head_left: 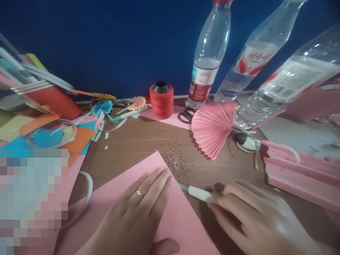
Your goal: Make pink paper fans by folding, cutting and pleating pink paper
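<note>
My left hand lies flat on a sheet of pink paper, fingers stretched out and a ring on one of them. The sheet's corner points away from me. To its right, my right hand is closed round the white handle of a knife. The grey blade reaches to the paper's right edge; its tip seems to be at or under the sheet. Small dark specks and scraps are scattered on the wood just beyond that corner. Behind them lies a pleated pink paper fan.
A red thread spool stands by the blue wall, near black-handled scissors. Three water bottles stand at the back right. Coloured paper and an orange-red holder crowd the left. Folded pink paper lies at right.
</note>
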The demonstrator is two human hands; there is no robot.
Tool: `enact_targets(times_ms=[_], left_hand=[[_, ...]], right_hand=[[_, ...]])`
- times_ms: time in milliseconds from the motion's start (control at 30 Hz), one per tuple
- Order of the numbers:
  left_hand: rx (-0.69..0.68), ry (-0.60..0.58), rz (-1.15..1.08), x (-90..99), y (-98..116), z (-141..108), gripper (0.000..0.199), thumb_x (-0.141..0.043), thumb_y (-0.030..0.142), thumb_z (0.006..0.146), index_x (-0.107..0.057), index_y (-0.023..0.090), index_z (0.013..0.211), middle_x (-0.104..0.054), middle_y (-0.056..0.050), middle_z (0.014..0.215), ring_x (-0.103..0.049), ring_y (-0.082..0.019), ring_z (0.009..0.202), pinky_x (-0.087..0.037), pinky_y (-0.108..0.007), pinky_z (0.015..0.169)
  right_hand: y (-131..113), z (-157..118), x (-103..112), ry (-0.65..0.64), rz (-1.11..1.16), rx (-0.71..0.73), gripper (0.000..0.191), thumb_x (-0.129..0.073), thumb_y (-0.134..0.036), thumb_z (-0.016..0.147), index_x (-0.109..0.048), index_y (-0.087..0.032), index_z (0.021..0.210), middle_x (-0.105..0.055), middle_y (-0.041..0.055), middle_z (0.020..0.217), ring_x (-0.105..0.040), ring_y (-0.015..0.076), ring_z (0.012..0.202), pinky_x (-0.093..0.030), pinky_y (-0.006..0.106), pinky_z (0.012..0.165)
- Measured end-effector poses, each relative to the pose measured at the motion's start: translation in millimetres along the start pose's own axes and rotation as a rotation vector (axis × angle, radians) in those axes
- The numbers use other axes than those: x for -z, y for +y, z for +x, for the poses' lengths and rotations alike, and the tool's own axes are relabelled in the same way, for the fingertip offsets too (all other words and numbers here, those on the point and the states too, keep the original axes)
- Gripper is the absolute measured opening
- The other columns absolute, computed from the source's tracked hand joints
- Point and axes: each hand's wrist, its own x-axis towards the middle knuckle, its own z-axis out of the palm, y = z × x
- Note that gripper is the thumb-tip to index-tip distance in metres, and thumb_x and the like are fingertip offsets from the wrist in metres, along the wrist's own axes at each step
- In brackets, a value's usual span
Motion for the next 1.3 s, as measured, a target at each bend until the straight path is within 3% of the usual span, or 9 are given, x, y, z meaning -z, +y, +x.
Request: enact_targets(times_ms=[533,967,1167,1300], left_hand=[[0.041,-0.011,-0.046,2.8,2.2,3.9,0.078,-0.055,0.054,0.074,-0.038,0.006,0.133,-0.049,-0.014,0.136,-0.042,-0.026,0.126,-0.03,-0.034,0.107],[0.034,-0.049,-0.105,3.4,1.8,2.0,0.085,-0.06,0.052,0.069,-0.034,0.005,0.135,-0.047,-0.017,0.137,-0.04,-0.029,0.128,-0.031,-0.035,0.108],[0.114,-0.14,-0.095,10.2,6.5,8.0,0.083,-0.062,0.048,0.068,-0.033,0.007,0.134,-0.047,-0.016,0.137,-0.041,-0.028,0.128,-0.031,-0.036,0.108],[0.107,-0.13,-0.09,10.2,8.3,9.7,0.083,-0.063,0.047,0.066,-0.035,0.007,0.132,-0.049,-0.016,0.135,-0.042,-0.027,0.127,-0.03,-0.035,0.108]], right_hand=[[4.5,1.8,-4.0,0.034,0.026,0.027,0.027,-0.052,-0.011,0.086,-0.057,-0.016,0.06,-0.05,0.002,0.06,-0.045,0.0137,0.056,-0.027,0.03,0.053],[17.0,3.2,-2.3,-0.037,0.074,0.041,0.02,-0.054,-0.011,0.084,-0.056,-0.016,0.064,-0.05,0.0016,0.063,-0.045,0.0134,0.06,-0.03,0.028,0.055],[18.3,7.0,-2.9,-0.022,0.114,0.052,0.02,-0.054,-0.009,0.083,-0.057,-0.015,0.064,-0.049,0.0015,0.062,-0.043,0.0125,0.058,-0.031,0.027,0.054],[18.0,6.5,-3.7,-0.005,0.11,0.051,0.021,-0.055,-0.01,0.083,-0.056,-0.015,0.062,-0.049,0.0016,0.061,-0.044,0.0125,0.058,-0.031,0.027,0.054]])
